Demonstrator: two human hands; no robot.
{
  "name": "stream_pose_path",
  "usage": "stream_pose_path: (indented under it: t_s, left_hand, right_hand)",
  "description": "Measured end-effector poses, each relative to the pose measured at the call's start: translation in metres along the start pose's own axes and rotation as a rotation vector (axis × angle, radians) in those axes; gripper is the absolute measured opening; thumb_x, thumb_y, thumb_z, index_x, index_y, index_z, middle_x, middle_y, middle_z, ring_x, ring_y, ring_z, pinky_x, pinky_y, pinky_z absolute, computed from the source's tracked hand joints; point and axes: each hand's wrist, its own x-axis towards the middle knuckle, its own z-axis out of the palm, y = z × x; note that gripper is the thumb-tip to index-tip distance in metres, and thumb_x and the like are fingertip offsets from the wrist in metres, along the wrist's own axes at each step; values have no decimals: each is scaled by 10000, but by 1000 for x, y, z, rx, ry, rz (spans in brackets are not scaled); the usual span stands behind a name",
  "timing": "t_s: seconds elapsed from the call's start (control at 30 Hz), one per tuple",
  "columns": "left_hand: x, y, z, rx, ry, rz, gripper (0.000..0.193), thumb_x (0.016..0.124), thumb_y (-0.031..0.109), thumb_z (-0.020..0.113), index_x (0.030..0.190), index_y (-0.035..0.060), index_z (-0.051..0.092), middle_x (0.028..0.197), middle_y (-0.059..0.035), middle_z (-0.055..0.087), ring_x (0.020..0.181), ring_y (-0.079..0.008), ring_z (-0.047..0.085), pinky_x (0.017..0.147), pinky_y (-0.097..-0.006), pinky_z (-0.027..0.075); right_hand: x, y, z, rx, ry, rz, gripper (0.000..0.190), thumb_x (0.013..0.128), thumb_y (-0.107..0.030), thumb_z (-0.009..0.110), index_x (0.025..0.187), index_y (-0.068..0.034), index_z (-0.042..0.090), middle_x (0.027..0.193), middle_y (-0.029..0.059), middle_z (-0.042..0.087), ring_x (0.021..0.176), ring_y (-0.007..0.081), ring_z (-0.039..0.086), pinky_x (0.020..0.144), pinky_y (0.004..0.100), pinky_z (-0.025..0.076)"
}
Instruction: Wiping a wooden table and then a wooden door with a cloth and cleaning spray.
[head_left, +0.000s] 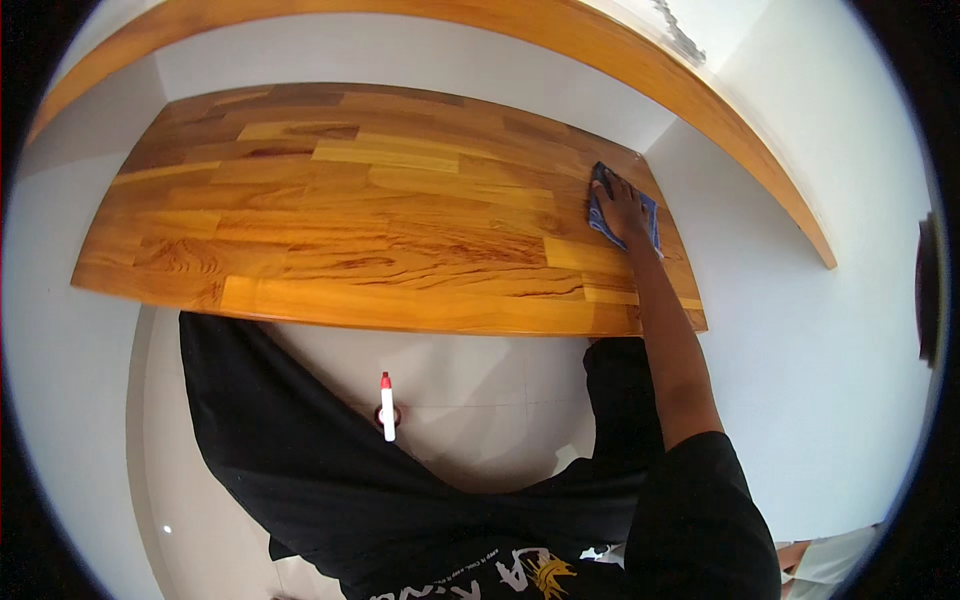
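Note:
My right hand (621, 206) lies flat on a folded blue cloth (651, 217), pressed to the right end of a varnished wooden desktop (360, 217). The fingers are somewhat spread and point away from me, towards the back right corner. A darker part of the cloth shows beside the fingertips. My left hand is out of view. Below the desktop's front edge, a white marker with a red cap (388, 409) stands out against the pale floor, over a small dark red round thing that I cannot make out.
A curved-looking wooden shelf (465, 19) spans above the desktop's back. White walls (757, 300) enclose the desktop at the left, back and right. My legs in black trousers (300, 420) are under and before the front edge, above a tiled floor (480, 375).

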Motion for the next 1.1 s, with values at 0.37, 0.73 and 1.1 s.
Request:
stream_pose_path:
  t_s: [0.37, 0.73, 1.1]
  left_hand:
    - [118, 123, 28, -580, 325, 431, 502, 1091, 380, 546, 1379, -31, 545, 1332, -239, 612, 1261, -431, 567, 1128, -531, 425]
    - [-18, 494, -442, -1615, 156, 1600, 417, 1072, 213, 591, 1423, -5, 536, 1437, -175, 574, 1342, -306, 536, 1114, -436, 416]
    - [-158, 694, -519, -969, -60, 2087, 523, 980, 365, 634, 1415, 86, 557, 1464, -184, 574, 1403, -381, 486, 1174, -563, 344]
  right_hand:
    - [-8, -20, -14, -20, -9, -156, 734, 1038, -719, 283, 1649, -313, 294, 1735, 45, 242, 1588, 363, 213, 1257, 642, 184]
    - [-52, -25, -29, -16, -47, -279, 749, 1039, -723, 284, 1658, -301, 287, 1731, 66, 247, 1601, 342, 180, 1281, 607, 150]
    - [-46, -65, -28, 2, -39, -312, 716, 1047, -703, 319, 1648, -314, 310, 1728, 59, 259, 1597, 358, 191, 1268, 618, 178]
